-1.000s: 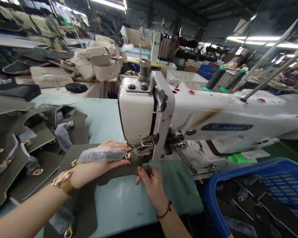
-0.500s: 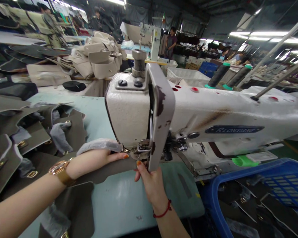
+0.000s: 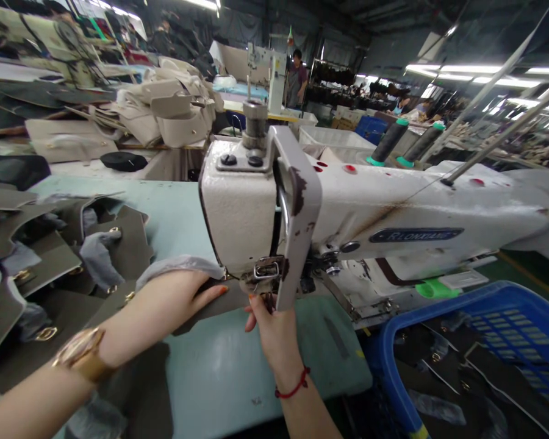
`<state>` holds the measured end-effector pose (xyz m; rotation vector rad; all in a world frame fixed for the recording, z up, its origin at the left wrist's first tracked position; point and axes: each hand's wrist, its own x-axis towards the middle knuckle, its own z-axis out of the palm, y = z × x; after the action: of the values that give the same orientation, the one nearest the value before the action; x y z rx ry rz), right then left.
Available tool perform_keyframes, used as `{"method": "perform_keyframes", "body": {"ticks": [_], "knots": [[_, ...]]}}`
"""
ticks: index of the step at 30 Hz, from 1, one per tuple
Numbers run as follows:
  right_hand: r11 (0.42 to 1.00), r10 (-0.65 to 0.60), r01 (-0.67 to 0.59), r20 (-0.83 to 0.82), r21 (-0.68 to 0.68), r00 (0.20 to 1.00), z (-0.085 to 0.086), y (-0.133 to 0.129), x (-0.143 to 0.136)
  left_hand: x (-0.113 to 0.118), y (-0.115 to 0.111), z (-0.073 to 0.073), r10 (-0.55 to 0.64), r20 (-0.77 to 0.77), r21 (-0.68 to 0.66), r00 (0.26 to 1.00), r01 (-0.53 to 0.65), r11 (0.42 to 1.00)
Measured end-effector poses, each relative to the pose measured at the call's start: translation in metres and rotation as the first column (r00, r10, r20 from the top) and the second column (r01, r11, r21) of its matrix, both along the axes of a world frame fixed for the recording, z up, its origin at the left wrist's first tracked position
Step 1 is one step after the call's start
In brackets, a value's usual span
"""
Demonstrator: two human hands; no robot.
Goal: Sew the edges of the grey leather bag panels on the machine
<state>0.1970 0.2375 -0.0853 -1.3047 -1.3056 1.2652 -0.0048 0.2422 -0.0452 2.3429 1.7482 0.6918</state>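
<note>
A grey-brown bag panel (image 3: 232,299) lies under the head of a white sewing machine (image 3: 240,213). A handle wrapped in white film (image 3: 174,266) runs along its far side. My left hand (image 3: 190,292) rests over the panel left of the needle area, thumb stretched along it, the other fingers mostly hidden. Close to the presser foot, my right hand (image 3: 274,332) pinches the panel's near edge between thumb and fingers. The needle itself is hidden behind the machine's guard and my right hand.
Similar dark panels with wrapped handles and gold rings pile up at left (image 3: 50,268). A blue basket (image 3: 388,360) of more pieces stands at right. Thread cones (image 3: 388,141) stand behind the machine. Beige bag pieces (image 3: 178,110) lie beyond, and a person (image 3: 296,79) stands farther back.
The view has shifted slightly. My left hand and wrist have moved a little left and lower, away from the needle area. My right hand stays by the presser foot.
</note>
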Motion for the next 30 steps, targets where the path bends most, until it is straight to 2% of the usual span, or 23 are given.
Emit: {"method": "perform_keyframes", "body": {"ticks": [2, 4, 5, 6, 7, 8, 9, 10, 11, 12, 13, 14, 15, 19, 22, 25, 30], "knots": [[1.0, 0.003, -0.004, 0.02, 0.009, 1.0, 0.002, -0.001, 0.001, 0.009, -0.033, -0.01, 0.026, 0.018, 0.035, 0.999, -0.027, 0.999], [1.0, 0.014, -0.014, 0.033, 0.021, 0.999, 0.003, -0.001, 0.002, 0.024, -0.067, -0.029, 0.018, 0.245, 0.083, 0.969, -0.04, 0.996], [0.999, 0.019, -0.02, 0.041, 0.028, 0.999, 0.003, -0.001, 0.002, 0.034, -0.081, -0.04, 0.037, 0.399, 0.038, 0.916, -0.057, 0.998], [0.999, 0.025, -0.027, 0.05, 0.033, 0.998, 0.004, -0.001, 0.003, 0.045, -0.091, -0.052, 0.068, 0.541, -0.081, 0.838, -0.029, 0.996], [0.999, 0.033, -0.036, 0.062, 0.036, 0.998, 0.004, -0.001, 0.003, 0.056, -0.096, -0.062, 0.139, 0.67, -0.221, 0.73, 0.017, 0.975], [0.998, 0.039, -0.042, 0.076, 0.038, 0.996, 0.004, 0.0, 0.003, 0.067, -0.096, -0.071, 0.266, 0.777, -0.345, 0.571, 0.033, 0.938], [0.998, 0.045, -0.049, 0.092, 0.04, 0.995, 0.003, 0.0, 0.004, 0.077, -0.092, -0.077, 0.384, 0.842, -0.438, 0.378, 0.065, 0.897], [0.998, 0.048, -0.052, 0.107, 0.042, 0.993, 0.003, 0.0, 0.004, 0.085, -0.085, -0.08, 0.456, 0.871, -0.478, 0.183, 0.107, 0.872], [0.998, 0.049, -0.055, 0.119, 0.044, 0.992, 0.002, 0.001, 0.004, 0.091, -0.075, -0.081, 0.482, 0.876, -0.479, 0.021, 0.151, 0.865], [0.997, 0.047, -0.054, 0.128, 0.048, 0.991, 0.002, 0.001, 0.004, 0.095, -0.065, -0.08, 0.477, 0.874, -0.454, -0.091, 0.194, 0.869], [0.997, 0.046, -0.053, 0.133, 0.051, 0.99, 0.002, 0.001, 0.004, 0.097, -0.056, -0.077, 0.462, 0.876, -0.424, -0.142, 0.229, 0.876], [0.997, 0.047, -0.054, 0.136, 0.051, 0.99, 0.001, 0.001, 0.004, 0.098, -0.048, -0.074, 0.458, 0.877, -0.417, -0.143, 0.248, 0.875], [0.997, 0.049, -0.056, 0.138, 0.049, 0.989, 0.001, 0.001, 0.004, 0.098, -0.042, -0.071, 0.473, 0.874, -0.438, -0.111, 0.242, 0.866], [0.998, 0.037, -0.043, 0.155, 0.035, 0.987, 0.003, 0.0, 0.003, 0.094, -0.034, -0.065, 0.594, 0.802, -0.597, 0.068, 0.035, 0.802], [0.999, 0.018, -0.026, 0.18, 0.04, 0.983, 0.003, -0.001, 0.002, 0.094, -0.035, -0.062, 0.66, 0.734, -0.658, 0.16, -0.069, 0.75], [0.999, 0.018, -0.026, 0.194, 0.037, 0.981, 0.003, -0.001, 0.001, 0.094, -0.034, -0.06, 0.692, 0.691, -0.69, 0.211, -0.096, 0.718], [0.999, 0.025, -0.029, 0.143, 0.03, 0.989, 0.003, -0.003, 0.005, 0.092, -0.031, -0.055, 0.696, 0.668, -0.701, 0.262, -0.091, 0.707]]}}
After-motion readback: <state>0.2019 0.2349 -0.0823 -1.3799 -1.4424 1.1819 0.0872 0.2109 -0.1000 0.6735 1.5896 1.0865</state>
